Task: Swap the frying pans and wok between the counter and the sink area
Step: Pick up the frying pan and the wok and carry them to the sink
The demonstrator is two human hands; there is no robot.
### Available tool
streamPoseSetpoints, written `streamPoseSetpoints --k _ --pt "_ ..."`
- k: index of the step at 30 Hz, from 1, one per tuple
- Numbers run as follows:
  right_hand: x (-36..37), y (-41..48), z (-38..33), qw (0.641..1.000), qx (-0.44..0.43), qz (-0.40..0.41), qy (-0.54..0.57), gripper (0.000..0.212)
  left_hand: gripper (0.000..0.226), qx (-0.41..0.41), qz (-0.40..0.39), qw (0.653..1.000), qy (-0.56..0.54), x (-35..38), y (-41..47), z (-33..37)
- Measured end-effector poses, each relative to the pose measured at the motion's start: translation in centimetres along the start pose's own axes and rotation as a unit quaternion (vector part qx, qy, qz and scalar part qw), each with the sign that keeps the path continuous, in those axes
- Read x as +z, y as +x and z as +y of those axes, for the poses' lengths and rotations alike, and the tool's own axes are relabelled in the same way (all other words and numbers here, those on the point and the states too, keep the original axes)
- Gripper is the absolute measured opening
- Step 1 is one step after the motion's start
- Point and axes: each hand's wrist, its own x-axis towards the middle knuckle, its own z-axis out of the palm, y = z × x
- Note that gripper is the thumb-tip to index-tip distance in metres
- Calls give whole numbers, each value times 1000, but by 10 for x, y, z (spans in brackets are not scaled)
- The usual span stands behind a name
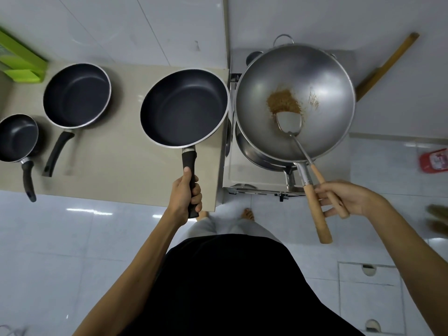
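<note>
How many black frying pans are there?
3: a small pan at the counter's left edge, a medium pan beside it, and a large pan held by the left hand.

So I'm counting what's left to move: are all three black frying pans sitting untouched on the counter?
No: the left hand grips the handle of the largest frying pan; the other two lie untouched.

Head camera, steep downward view

One wide-angle view looks down from the person's head, facing the wall, close over the tabletop (116, 166) near edge at left and the steel stove (257, 180) at right; floor fills the bottom.
</note>
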Motion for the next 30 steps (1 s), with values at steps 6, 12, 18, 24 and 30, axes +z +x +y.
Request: streamPoseSetpoints --k 6,12,18,24,30 --pt "-6 10 16 993 20 -74 85 40 43 -4 17 1000 -14 0 -6 -6" --pt "-7 15 15 995 15 -74 71 39 43 -12 30 999 -31 0 -12 -10" --pt "-6 21 10 995 11 -77 68 39 43 -9 30 998 -48 3 -15 -11" --pt "3 27 19 984 11 -98 150 49 43 -4 24 999 -36 0 -17 -9" --pt "14 35 30 962 -12 -149 230 72 44 -4 19 999 -35 0 -22 -7"
